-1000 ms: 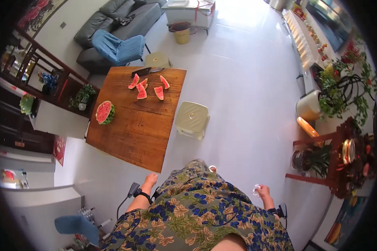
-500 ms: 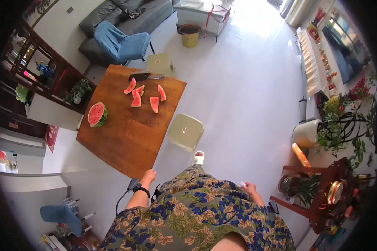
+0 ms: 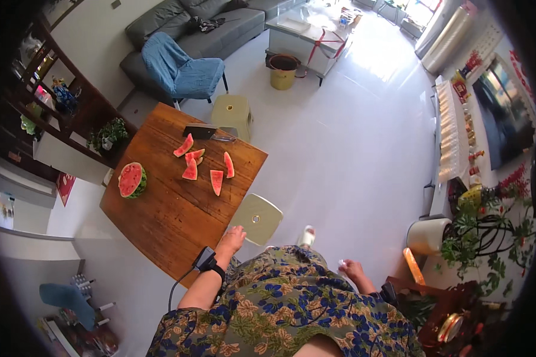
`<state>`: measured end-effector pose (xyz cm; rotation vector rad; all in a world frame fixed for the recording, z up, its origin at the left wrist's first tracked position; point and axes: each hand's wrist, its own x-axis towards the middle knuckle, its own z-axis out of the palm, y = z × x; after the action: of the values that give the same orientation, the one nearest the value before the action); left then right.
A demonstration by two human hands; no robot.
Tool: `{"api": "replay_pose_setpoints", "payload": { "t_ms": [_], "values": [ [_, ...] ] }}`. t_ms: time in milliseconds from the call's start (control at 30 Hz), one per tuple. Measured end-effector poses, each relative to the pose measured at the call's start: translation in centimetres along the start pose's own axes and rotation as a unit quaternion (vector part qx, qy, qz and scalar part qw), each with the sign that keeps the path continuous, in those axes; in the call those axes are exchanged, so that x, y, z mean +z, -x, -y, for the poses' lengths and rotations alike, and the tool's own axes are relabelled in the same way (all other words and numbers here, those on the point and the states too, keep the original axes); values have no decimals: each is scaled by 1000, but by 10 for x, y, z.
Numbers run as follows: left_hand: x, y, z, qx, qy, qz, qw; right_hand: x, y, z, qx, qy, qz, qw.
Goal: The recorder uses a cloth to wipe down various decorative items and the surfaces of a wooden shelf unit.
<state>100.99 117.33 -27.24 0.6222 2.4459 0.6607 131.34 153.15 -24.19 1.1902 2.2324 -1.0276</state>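
My left hand [image 3: 233,237] is out over the near corner of a pale stool [image 3: 265,211], seen from its back with the fingers together; I cannot tell how far they curl, nor whether they touch the stool. A black device [image 3: 205,259] sits on that wrist.

My right hand [image 3: 352,271], lower and well apart from the left, pinches a small white wad [image 3: 342,263] at its fingertips; what it is made of is too small to tell. A white slipper [image 3: 307,236] shows between my hands, a little ahead of the right.

The wooden counter [image 3: 167,232] lies left of my left hand and reaches ahead of it. On it, ahead of that hand, are red melon slices [image 3: 189,171], some overlapping, others apart. The half melon [image 3: 131,179] is farther left, its cut face up and tilted. The knife [image 3: 200,132] lies beyond the slices, near the far edge.

Past that edge stand another stool [image 3: 232,114] and a blue chair [image 3: 190,77]. Right of my right hand is a pale pot [image 3: 426,236].
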Motion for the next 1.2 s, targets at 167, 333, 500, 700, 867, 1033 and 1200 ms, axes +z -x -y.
{"api": "replay_pose_setpoints", "payload": {
  "t_ms": [167, 333, 500, 700, 867, 1033, 1200],
  "values": [
    [7, -19, -7, -50, 8, 24, 998, -37, -67, 30, -86, -8, 39, 996],
    [20, -32, -3, -174, -7, 65, 983, -98, -128, 27, -102, 130, 64, 984],
    [35, -49, -27, -302, 94, 60, 947, -171, -179, -68, 20, 74, 37, 996],
    [36, -93, -81, -337, 124, 59, 931, -246, -249, -94, 137, 32, 64, 988],
    [28, -120, -105, -267, 137, -3, 954, -280, -313, 2, 42, 86, 73, 993],
    [40, -121, -77, -295, 117, -10, 948, -263, -367, 144, -82, 189, 96, 974],
    [106, -126, -7, -234, 67, -51, 969, -233, -417, 232, -347, 342, 112, 866]
  ]
}}
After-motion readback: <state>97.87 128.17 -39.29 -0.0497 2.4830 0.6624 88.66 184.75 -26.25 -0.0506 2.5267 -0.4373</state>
